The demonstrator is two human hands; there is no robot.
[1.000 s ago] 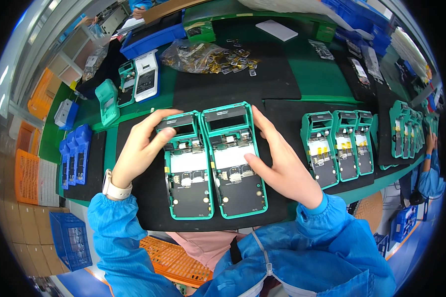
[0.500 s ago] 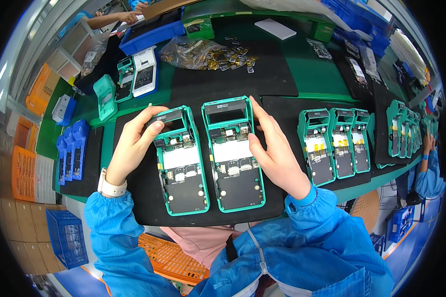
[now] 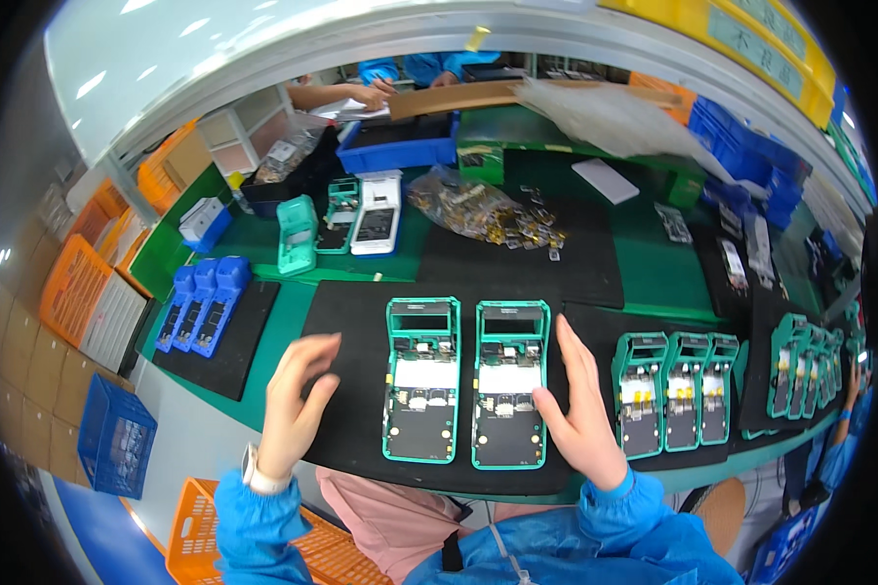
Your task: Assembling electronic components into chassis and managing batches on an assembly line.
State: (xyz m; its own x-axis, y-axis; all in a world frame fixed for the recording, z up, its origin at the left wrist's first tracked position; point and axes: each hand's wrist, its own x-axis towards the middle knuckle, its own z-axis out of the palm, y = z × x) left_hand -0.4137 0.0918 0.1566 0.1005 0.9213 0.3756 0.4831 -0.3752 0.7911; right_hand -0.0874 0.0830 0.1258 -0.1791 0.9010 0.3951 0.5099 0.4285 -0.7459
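Two open green device housings [image 3: 421, 414] [image 3: 509, 429] lie side by side on a black mat in front of me, circuit boards, a white strip and connectors showing inside. My left hand [image 3: 298, 400] hovers left of the left housing, apart from it, fingers spread and holding nothing; a white band circles its wrist. At the right housing's right edge rests my right hand [image 3: 587, 414], fingers stretched out and the thumb by the rim. It appears to touch the side without gripping it. Right of that hand stand three similar green housings [image 3: 675, 400] with yellow pieces inside.
Small metallic-yellow parts [image 3: 532, 232] spill from a clear bag [image 3: 449, 200] on the far mat. Blue housings [image 3: 205, 307] stand at left, a white device [image 3: 377, 214] and a green shell [image 3: 297, 236] behind. More green housings [image 3: 800, 366] line the far right. A co-worker's hands [image 3: 371, 95] show across the table.
My left hand has let go of the left housing and moved left. My right hand stays beside the right housing. The view has tilted up, showing more of the far side.
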